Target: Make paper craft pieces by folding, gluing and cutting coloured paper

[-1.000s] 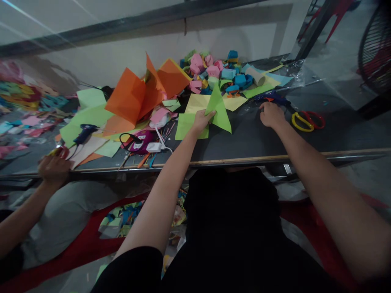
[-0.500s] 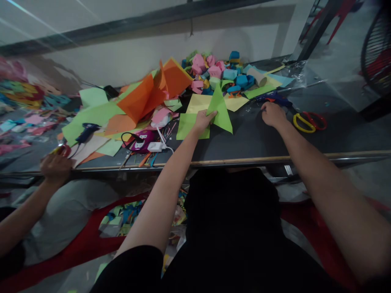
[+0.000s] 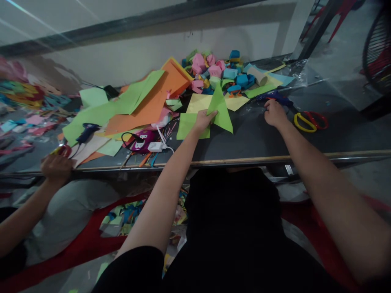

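My left hand (image 3: 205,121) grips a folded bright green paper (image 3: 221,110) that stands up in a pointed shape. Beneath that hand a flat green sheet (image 3: 186,125) lies on the dark table, beside pale yellow paper (image 3: 198,102). Over at the right, my right hand (image 3: 275,112) has its fingers closed at the near end of a dark blue glue gun (image 3: 282,99); its fingertips are too dim to show exactly what they hold. Scissors with yellow and red handles (image 3: 310,121) lie just right of this hand.
Folded pink and blue paper pieces (image 3: 214,71) are heaped at the back. Orange sheets (image 3: 146,112), a purple power strip (image 3: 142,141) and another glue gun (image 3: 86,132) lie to the left. Another person's hand (image 3: 57,167) is at far left. A fan (image 3: 378,57) stands right.
The raised orange sheets on the left have dropped or shifted, and a long green sheet now shows there. My right hand has moved slightly right and up; my left hand stays almost still.
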Motion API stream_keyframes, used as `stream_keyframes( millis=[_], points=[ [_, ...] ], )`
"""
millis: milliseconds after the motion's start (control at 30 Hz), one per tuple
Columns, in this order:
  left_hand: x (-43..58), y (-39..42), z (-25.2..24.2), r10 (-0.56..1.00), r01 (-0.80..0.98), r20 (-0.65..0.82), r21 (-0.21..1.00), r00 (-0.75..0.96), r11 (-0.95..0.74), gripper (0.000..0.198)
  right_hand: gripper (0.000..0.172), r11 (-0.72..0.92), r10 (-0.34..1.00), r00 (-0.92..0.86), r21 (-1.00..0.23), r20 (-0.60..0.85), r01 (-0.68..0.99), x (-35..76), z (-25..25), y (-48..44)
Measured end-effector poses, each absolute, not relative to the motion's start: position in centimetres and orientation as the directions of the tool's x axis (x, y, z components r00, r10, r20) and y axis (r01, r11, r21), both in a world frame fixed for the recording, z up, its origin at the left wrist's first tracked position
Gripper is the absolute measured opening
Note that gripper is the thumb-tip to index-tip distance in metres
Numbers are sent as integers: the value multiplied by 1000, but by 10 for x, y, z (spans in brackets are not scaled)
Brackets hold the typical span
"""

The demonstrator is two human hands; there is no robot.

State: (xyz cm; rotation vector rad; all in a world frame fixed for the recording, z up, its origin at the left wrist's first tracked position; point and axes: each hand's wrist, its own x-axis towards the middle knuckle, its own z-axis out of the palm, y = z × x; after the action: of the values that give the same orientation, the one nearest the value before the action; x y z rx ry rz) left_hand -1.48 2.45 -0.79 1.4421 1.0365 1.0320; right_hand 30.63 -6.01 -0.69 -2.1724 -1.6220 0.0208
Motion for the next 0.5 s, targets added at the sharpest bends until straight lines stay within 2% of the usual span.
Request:
stream_keyframes(
  millis=[500],
  points=[
    [-15, 29, -13, 957, 62, 93, 992, 277, -114, 40, 22, -209, 897, 327, -365, 298, 907, 299, 7, -72]
  ],
)
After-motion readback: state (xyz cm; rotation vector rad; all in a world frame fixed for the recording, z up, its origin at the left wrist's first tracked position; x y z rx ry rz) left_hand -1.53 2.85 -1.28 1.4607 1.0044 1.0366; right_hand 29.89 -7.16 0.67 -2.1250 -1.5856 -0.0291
